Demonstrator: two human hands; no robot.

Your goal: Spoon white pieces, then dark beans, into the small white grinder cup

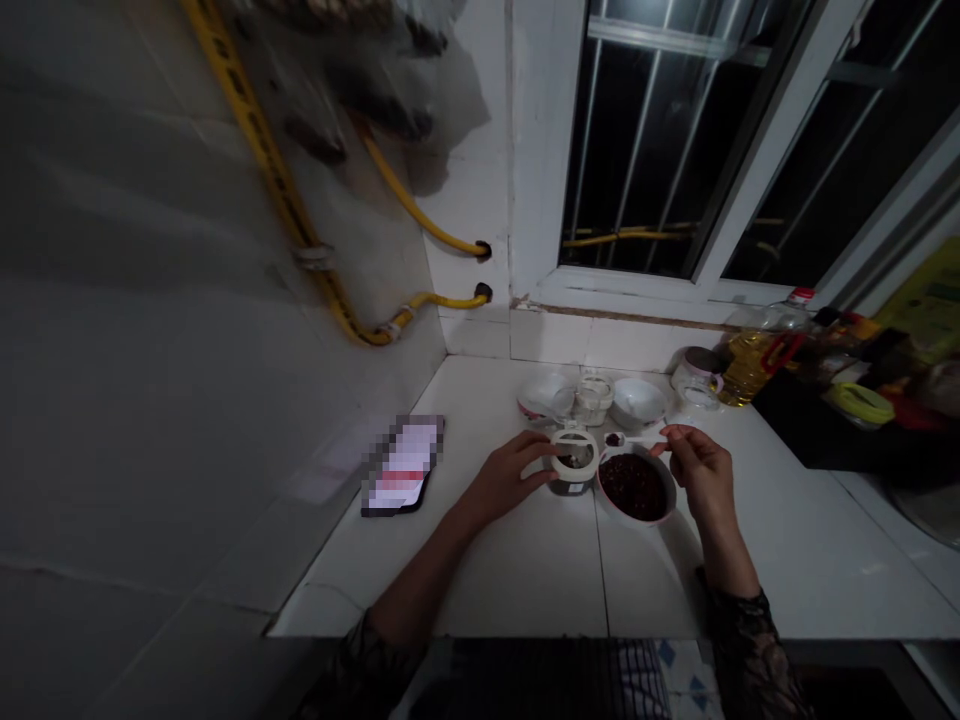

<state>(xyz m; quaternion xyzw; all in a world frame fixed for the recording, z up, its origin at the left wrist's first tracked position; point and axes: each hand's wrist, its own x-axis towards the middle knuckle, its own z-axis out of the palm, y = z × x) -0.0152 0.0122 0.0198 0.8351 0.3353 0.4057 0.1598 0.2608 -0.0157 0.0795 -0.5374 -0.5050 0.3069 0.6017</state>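
My left hand (521,472) grips a small clear jar (576,488) with a white rim, its thumb and fingers around the near and far sides of the top. Pinched in my right hand (697,465) is a small white spoon (636,438), held level by its handle. Some dark stuff lies in the spoon's head, between the jar and a bowl. That white bowl (670,505), filled with a dark red-brown flaky mixture (634,487), stands just right of the jar, under the spoon. What exactly the jar contains is too dark to tell.
Behind stand two white bowls (541,408) (639,418), another clear jar (594,398) and a glass mug (697,378). An oil bottle (744,368) and a green-lidded container (861,404) are at right. A phone (405,468) leans by the left wall, below a yellow pipe (274,175).
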